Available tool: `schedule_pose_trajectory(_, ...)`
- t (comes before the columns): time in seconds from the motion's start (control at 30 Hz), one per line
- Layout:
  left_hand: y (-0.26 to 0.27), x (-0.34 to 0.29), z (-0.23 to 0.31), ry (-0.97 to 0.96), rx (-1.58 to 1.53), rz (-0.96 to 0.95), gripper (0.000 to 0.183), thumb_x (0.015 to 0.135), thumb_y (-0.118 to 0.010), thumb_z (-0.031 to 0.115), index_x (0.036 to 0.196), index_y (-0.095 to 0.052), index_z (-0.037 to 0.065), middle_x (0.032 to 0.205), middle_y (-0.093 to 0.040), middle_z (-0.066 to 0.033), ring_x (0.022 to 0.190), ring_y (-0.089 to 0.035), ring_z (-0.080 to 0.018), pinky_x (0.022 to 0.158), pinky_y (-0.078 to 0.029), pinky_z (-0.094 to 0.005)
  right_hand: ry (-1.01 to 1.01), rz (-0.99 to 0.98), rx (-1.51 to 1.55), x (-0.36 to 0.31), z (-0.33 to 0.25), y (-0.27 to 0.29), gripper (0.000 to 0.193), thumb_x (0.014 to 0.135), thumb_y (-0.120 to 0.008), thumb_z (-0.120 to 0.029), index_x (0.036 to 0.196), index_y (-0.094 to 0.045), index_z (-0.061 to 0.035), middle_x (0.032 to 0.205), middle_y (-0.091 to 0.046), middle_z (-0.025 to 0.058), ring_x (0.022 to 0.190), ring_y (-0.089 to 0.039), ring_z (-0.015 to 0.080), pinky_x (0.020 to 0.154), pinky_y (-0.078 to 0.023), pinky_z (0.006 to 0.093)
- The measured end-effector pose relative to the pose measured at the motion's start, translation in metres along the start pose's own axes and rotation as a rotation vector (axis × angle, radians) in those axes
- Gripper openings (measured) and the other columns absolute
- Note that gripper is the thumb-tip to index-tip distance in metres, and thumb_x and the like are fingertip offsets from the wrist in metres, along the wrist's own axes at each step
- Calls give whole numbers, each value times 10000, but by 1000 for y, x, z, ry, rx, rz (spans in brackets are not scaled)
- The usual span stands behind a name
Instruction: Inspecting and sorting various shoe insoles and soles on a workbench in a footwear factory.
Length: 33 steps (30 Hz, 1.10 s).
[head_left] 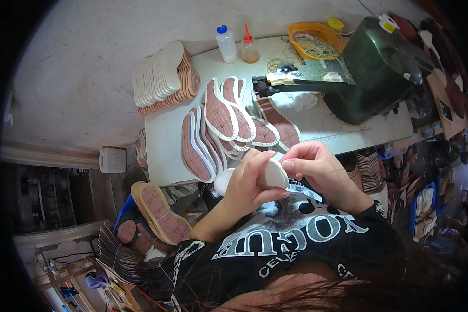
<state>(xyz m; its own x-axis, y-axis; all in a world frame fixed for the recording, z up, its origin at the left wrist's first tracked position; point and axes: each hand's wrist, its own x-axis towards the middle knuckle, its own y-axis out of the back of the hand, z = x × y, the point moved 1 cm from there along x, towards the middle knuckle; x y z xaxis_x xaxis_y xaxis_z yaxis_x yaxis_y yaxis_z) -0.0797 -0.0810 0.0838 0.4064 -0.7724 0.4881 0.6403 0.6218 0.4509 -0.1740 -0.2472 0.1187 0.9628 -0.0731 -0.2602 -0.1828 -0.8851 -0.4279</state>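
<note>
Holding, left hand: the left hand (248,179) is curled round a pale pad (274,174), fingers over the upper side and thumb below.
Pinching, right hand: thumb and forefinger of the right hand (317,169) are drawn narrow at the pad's right edge.
Pale pad: between the two hands, its rounded end tilted up toward the right fingertips; the rest is hidden by the left hand.
Feel: probably light and bendy, with a thin edge that could crease; no sign of slipperiness or brittleness.
Best hold: likely the broad middle in the left palm, with a light fingertip pinch on the rim.
White rounded piece: just beside the left wrist, a white rounded piece (224,182); whether it joins the pad, I cannot tell.
Insoles: just beyond the hands, brown insoles (221,118) with white pleated rims overlap on the table (164,140).
Machine: farther, beyond the right hand, a dark green machine (377,67).
Bottles: farthest ahead of the left hand, a blue-capped bottle (226,47) and a red-tipped bottle (250,52).
</note>
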Motion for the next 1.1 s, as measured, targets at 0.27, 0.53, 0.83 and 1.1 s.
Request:
schedule_pose_trajectory(0.27,-8,-6,-10,-70,-13,22,790,638,-810,387,1245,-425,60,891,-539,-155,734,-555,-306,624,-459,-367,-224,-105,329,2,21,6,161,836,-693,-191,853,-664,-34,750,-631,16,674,-568,70,631,-447,210)
schedule_pose_trajectory(0.53,-20,-8,-15,61,-75,88,752,637,-834,315,1207,-406,74,919,-562,-151,781,-585,-289,649,-475,-368,-190,-170,471,7,29,4,189,893,-622,-206,968,-607,-33,877,-628,29,768,-592,76,673,-463,223)
schedule_pose_trajectory(0.83,-29,-13,-18,88,-288,165,787,565,-866,139,1203,-408,86,938,-567,-127,773,-592,-244,651,-472,-334,-141,-363,658,5,31,2,272,956,-513,-259,1113,-530,-37,951,-569,12,857,-539,75,747,-436,238)
schedule_pose_trajectory(1.1,-24,4,-16,-37,49,123,797,550,-878,229,1208,-451,84,856,-570,-122,678,-581,-257,559,-454,-338,-165,-212,511,11,26,18,177,916,-554,-139,1054,-469,-67,967,-540,16,929,-539,97,770,-443,245)
